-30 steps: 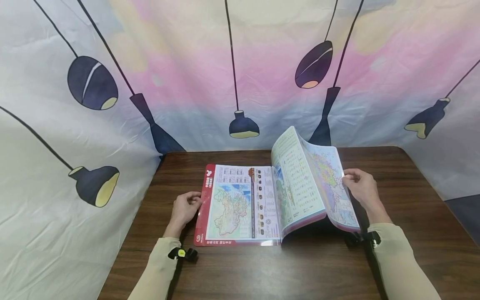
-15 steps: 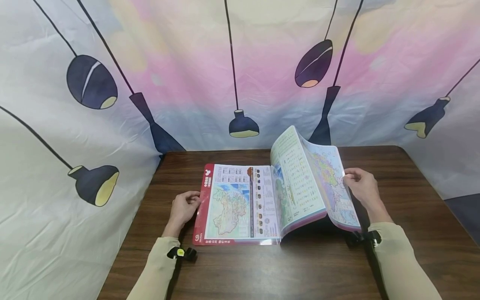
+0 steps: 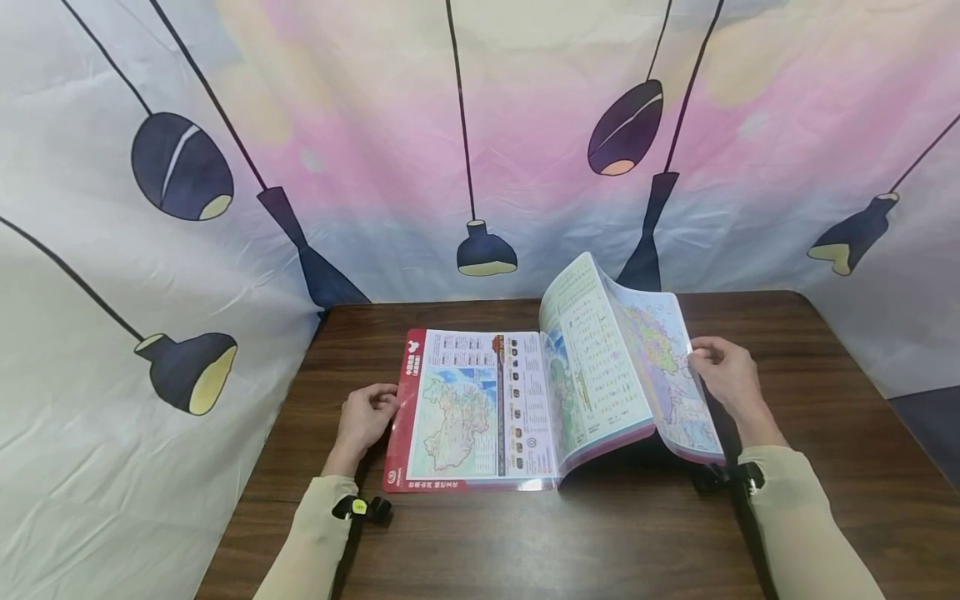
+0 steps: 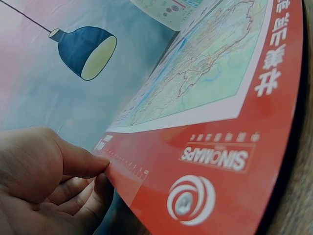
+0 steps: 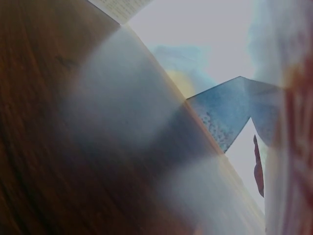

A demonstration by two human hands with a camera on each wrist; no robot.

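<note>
A glossy map atlas (image 3: 480, 408) lies open on the brown wooden table (image 3: 525, 533). Its left page, red-bordered with a map, lies flat. My left hand (image 3: 365, 417) pinches that page's left edge (image 4: 122, 171) between thumb and fingers. A sheaf of pages (image 3: 600, 358) stands arched up on the right. My right hand (image 3: 722, 371) grips the outer edge of the lifted pages, thumb on the map side. The right wrist view is blurred, showing only table wood (image 5: 58, 137) and a pale page edge.
A cloth backdrop (image 3: 225, 167) printed with dark hanging lamps surrounds the table at the back and both sides. The table's front edge runs off the bottom of the head view. Small black wrist mounts (image 3: 360, 507) sit on both sleeves.
Almost nothing has moved. The atlas and both hands hold the same positions, with only a slight shift of the view.
</note>
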